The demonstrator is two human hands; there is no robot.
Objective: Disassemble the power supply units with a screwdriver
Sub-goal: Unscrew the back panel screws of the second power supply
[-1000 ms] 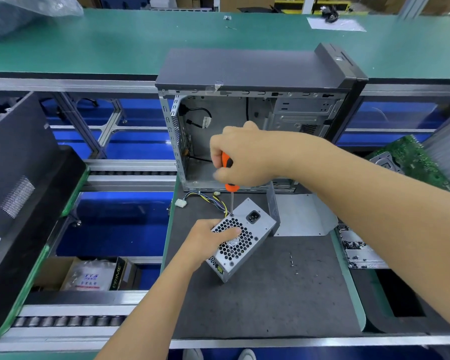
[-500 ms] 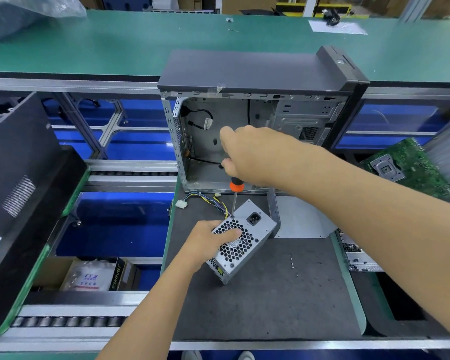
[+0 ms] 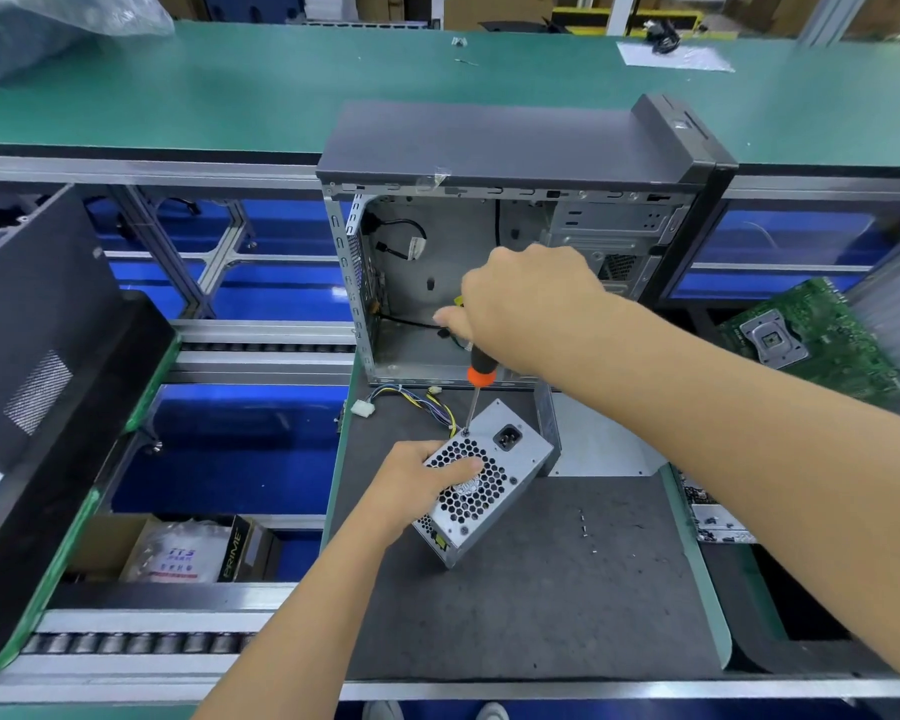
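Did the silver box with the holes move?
No. The power supply stays by the open computer case, left hand holding it.

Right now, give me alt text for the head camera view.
A right hand drives a screwdriver into the corner of a power supply unit that the left hand grips on a dark mat, in front of an open computer case.

Screwdriver (image 3: 476,374) handle hidden in grip
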